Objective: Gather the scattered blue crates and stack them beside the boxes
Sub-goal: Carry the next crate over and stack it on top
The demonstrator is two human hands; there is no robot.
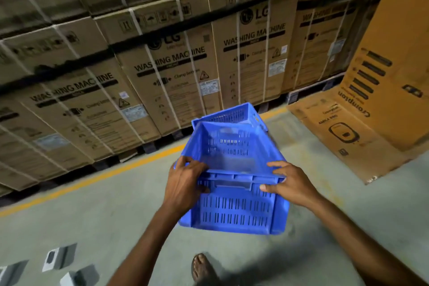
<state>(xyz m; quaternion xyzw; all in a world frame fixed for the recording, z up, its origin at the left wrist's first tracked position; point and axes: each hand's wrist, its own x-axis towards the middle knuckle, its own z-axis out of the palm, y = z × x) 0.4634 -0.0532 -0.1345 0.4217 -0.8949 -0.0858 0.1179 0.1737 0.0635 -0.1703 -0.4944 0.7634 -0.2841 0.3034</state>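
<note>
Both hands, left hand (185, 181) and right hand (290, 183), grip the blue crate (234, 193) at mid-frame; tilted, it may slip onto the bare foot (202, 267).

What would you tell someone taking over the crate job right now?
Left hand and right hand: each has a grip on the near rim of the blue crate, held off the floor.
A second crate sits on the floor ahead, by the washing machine boxes.
Done: one crate by the boxes.
Left: probably set the held one onto it, then look for others; none show here.

Grey floor (92, 211): yellow line (104, 176), flattened cardboard (343, 132), possibly second crate (232, 114).
</note>
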